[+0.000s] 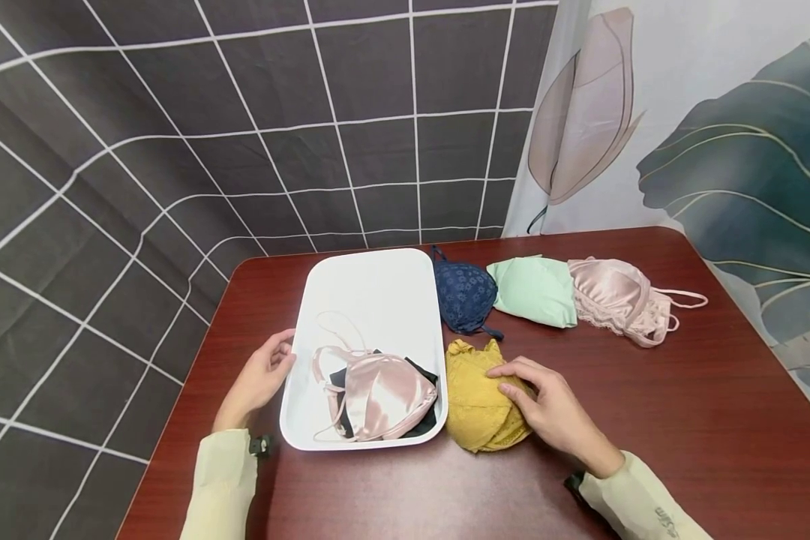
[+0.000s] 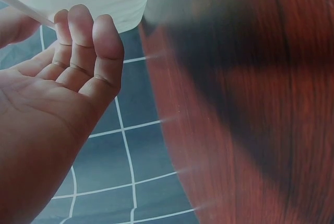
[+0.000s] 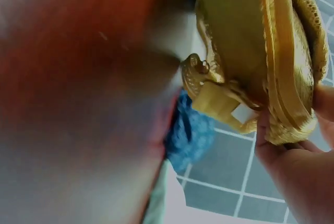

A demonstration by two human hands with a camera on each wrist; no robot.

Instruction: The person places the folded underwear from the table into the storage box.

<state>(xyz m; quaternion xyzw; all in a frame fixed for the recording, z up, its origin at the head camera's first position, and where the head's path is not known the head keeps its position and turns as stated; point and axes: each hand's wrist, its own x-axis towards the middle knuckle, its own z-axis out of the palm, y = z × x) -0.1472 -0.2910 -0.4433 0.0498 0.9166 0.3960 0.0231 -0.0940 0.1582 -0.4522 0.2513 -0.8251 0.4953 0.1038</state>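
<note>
A mustard-yellow lace bra (image 1: pixel 482 405), folded cup on cup, lies against the right side of a white tray (image 1: pixel 371 277). My right hand (image 1: pixel 556 409) pinches its right part between thumb and fingers; the right wrist view shows the yellow bra (image 3: pixel 289 72) with its layered edges tilted up. At the tray's left side, my left hand (image 1: pixel 259 379) touches the wall with loosely bent fingers (image 2: pixel 107 38). Inside the tray's near half, a pink satin bra (image 1: pixel 385 394) with thin straps lies over a black garment (image 1: pixel 424 427), which is mostly hidden.
Along the table's back, right of the tray, lie a navy bra (image 1: pixel 466 296), a mint-green garment (image 1: pixel 536 291) and a pale pink lace-trimmed bra (image 1: pixel 617 292). The reddish-brown table (image 1: pixel 709 405) ends near a dark gridded curtain (image 1: pixel 378 82) behind and to the left.
</note>
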